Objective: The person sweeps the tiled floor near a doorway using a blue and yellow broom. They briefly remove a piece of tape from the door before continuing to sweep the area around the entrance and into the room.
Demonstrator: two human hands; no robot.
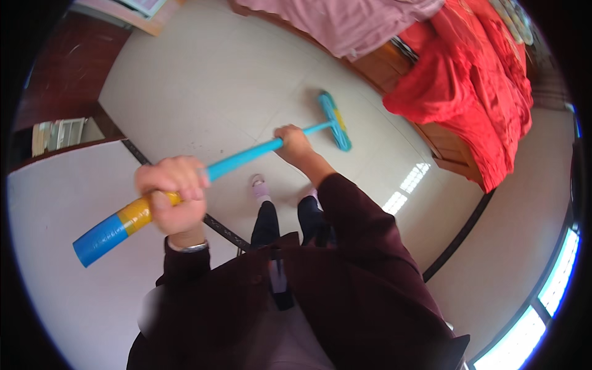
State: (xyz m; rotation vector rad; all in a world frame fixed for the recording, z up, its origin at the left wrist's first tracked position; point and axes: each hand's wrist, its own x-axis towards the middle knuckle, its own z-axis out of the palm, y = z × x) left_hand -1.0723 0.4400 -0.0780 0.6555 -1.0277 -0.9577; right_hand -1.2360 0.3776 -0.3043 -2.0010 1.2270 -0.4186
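Observation:
A broom with a light blue handle (245, 158) slants across the view, from lower left to upper right. My left hand (176, 194) is closed around its upper part, near a grip end (102, 238) banded in yellow and blue. Further along, my right hand (293, 146) wraps the handle closer to the head. The blue, yellow and green broom head (335, 121) is at the pale tiled floor (197, 80), beyond my feet. Whether its bristles press on the tiles is hard to tell.
A wooden bed frame (453, 148) runs along the far right, with a red cover (462, 80) and a pink cloth (364, 21) hanging over its side. Dark wooden furniture (77, 61) stands at the far left. A pale wall (68, 197) rises close on my left.

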